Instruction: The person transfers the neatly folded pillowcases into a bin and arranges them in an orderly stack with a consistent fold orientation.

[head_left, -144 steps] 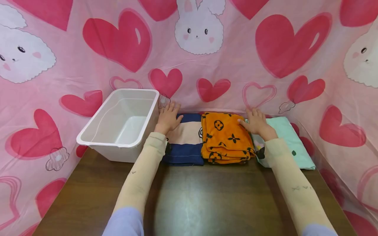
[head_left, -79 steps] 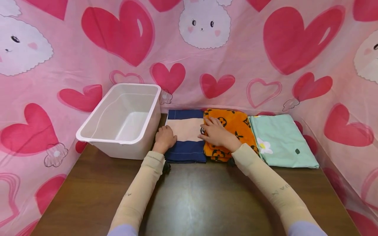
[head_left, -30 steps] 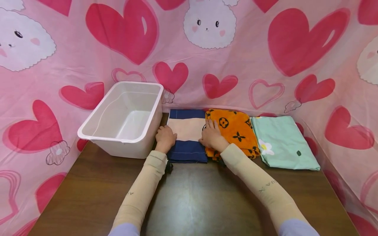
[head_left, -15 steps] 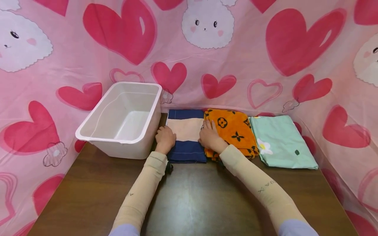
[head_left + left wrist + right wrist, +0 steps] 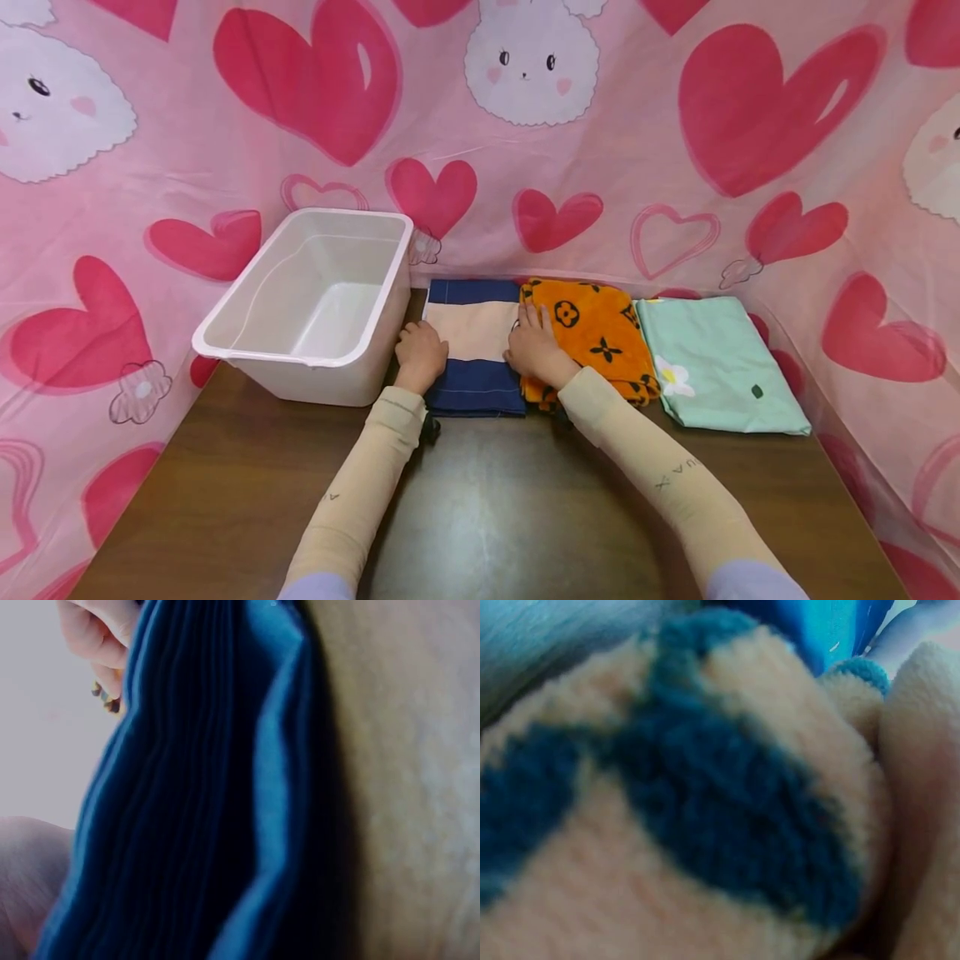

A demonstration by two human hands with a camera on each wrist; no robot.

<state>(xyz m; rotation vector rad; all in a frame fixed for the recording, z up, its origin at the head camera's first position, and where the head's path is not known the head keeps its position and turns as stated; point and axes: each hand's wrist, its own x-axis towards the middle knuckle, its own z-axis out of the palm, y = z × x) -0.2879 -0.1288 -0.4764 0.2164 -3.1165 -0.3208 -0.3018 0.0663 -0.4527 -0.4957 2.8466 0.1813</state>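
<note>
A folded navy-and-beige cloth point(image 5: 477, 329) lies on the table in the head view, its stacked layers point(image 5: 172, 787) close up in the left wrist view. My left hand point(image 5: 422, 354) holds its left edge, fingers bent down the side and thumb on top. At the opposite edge my right hand point(image 5: 536, 346) grips it, with fingers in the seam beside an orange folded plush blanket point(image 5: 600, 333). That blanket's dark-patterned pile point(image 5: 727, 802) fills most of the right wrist view. The fingertips of both hands are hidden in the head view.
A white plastic tub point(image 5: 367, 358) stands just left of my left hand, with bare bottom showing. A mint-green folded cloth point(image 5: 720, 358) with a white flower lies right of the orange blanket. The brown table point(image 5: 480, 517) meets a pink heart-print curtain point(image 5: 450, 108) behind.
Both hands came down from the far side, the right one moving left from between the orange and green cloths to the navy-and-beige cloth's right edge. Over the last second they hold still.
</note>
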